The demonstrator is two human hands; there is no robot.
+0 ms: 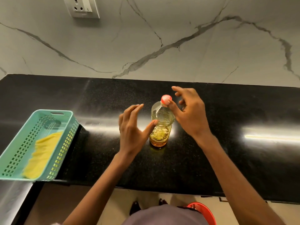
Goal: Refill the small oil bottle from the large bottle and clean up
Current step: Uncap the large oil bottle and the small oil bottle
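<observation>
Golden oil fills the clear ribbed bottle (162, 125), red cap (166, 99) on, standing upright mid-way along the black counter (227, 151). Left hand (132, 130) spreads open, thumb touching its side; right hand (190, 113) hovers relaxed, thumb tip at the cap. Yellow cloth (42, 153) blurs inside a teal basket (65, 143), cut off at left.

You have one clear plastic oil bottle (162, 124) standing upright on the black counter (227, 143), ribbed around its lower body, closed with a red cap (166, 99), holding golden oil that looks darkest and most amber at its base.
</observation>
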